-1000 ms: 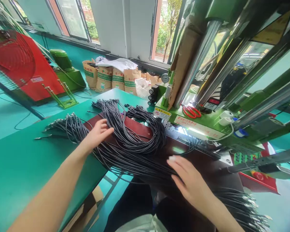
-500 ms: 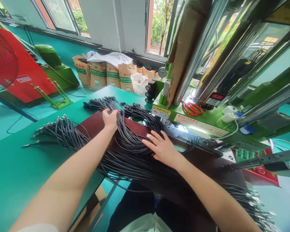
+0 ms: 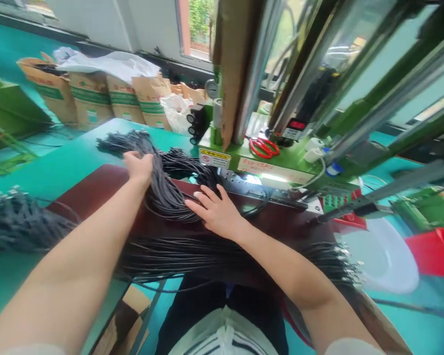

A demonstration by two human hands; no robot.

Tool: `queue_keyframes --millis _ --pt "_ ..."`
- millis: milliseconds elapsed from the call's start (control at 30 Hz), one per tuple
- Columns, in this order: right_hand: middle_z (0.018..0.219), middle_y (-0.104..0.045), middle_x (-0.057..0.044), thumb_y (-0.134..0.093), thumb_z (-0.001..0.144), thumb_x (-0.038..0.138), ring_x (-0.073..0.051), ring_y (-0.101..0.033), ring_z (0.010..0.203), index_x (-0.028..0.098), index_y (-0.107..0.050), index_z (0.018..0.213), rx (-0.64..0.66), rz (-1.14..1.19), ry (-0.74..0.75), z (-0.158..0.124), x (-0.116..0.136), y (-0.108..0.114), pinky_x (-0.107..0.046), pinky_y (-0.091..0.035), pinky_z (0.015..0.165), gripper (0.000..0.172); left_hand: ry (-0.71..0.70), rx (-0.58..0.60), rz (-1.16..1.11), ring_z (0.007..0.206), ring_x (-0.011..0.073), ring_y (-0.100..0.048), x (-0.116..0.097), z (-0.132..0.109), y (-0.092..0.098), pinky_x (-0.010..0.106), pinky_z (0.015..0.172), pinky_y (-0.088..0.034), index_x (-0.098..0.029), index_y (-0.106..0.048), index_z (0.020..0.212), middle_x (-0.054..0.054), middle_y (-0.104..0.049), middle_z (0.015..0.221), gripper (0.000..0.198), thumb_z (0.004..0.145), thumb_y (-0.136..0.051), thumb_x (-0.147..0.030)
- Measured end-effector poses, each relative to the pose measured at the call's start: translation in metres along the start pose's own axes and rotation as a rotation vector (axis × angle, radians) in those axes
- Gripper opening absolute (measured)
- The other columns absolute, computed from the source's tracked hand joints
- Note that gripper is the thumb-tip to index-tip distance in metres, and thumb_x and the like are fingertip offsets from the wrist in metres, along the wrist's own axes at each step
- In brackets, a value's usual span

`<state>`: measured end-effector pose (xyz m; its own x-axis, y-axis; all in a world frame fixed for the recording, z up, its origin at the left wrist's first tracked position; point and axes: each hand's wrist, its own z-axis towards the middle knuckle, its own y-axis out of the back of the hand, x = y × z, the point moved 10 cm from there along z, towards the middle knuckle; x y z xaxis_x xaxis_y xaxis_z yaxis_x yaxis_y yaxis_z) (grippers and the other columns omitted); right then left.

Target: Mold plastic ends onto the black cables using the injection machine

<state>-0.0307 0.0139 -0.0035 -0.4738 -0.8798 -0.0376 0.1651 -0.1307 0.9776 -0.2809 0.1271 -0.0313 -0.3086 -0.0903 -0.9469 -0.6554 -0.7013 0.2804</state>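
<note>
A looped bundle of thin black cables [image 3: 166, 192] lies on the dark red-brown board [image 3: 96, 185] in front of a green machine. My left hand [image 3: 138, 167] is closed on the bundle's left side, near its gathered ends. My right hand [image 3: 220, 212] rests at the right side of the loop, its fingers spread and touching the cables; a white wrap is on one finger. Behind the loop lies another black cable bundle [image 3: 192, 165], partly hidden. Nearer to me, a long bundle of black cables [image 3: 177, 256] stretches across the board, with metal tips at its ends.
The green machine [image 3: 225, 160] with upright metal columns stands behind the board, with red-handled scissors [image 3: 264, 148] on it. Paper sacks [image 3: 89, 98] stand by the wall. A red tray [image 3: 350, 224] and a white basin [image 3: 388, 261] are at the right. A green table [image 3: 66, 153] extends left.
The view has turned to the right and the scene has shifted left. Both hands keep nearly the same places on the looped cable bundle.
</note>
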Motion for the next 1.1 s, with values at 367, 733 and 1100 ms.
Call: queue_keyframes --millis 367,733,1100 --pt "0.097 -0.062 -0.008 -0.044 0.087 0.024 -0.018 -0.053 0.091 0.014 -0.056 0.105 -0.091 0.176 -0.35 -0.204 -0.03 0.046 -0.034 -0.041 0.087 0.024 -0.961 1.116 0.38 0.093 0.0187 -0.061 -0.121 -0.31 -0.083 0.03 0.087 -0.045 -0.029 -0.065 0.1 0.0 -0.068 0.101 0.033 0.08 -0.044 -0.044" --pt "0.103 -0.055 -0.007 -0.066 0.069 0.034 -0.021 -0.048 0.095 0.015 -0.053 0.108 0.217 0.117 -0.53 -0.285 -0.081 0.042 -0.035 -0.033 0.088 0.045 -1.334 1.104 0.809 0.119 0.0288 -0.043 -0.084 -0.393 -0.138 0.043 0.089 -0.039 -0.022 -0.042 0.131 0.008 -0.044 0.136 0.065 0.073 -0.059 -0.045" --pt "0.08 -0.051 -0.005 -0.045 0.085 0.015 -0.018 -0.044 0.074 0.018 -0.056 0.093 0.131 -0.389 -0.443 -0.26 -0.095 0.058 -0.032 -0.031 0.063 0.014 -1.426 0.723 0.95 0.08 0.0253 -0.057 -0.055 -0.317 -0.096 0.037 0.068 -0.042 -0.01 -0.058 0.107 0.012 -0.063 0.092 0.03 0.084 -0.043 -0.021"
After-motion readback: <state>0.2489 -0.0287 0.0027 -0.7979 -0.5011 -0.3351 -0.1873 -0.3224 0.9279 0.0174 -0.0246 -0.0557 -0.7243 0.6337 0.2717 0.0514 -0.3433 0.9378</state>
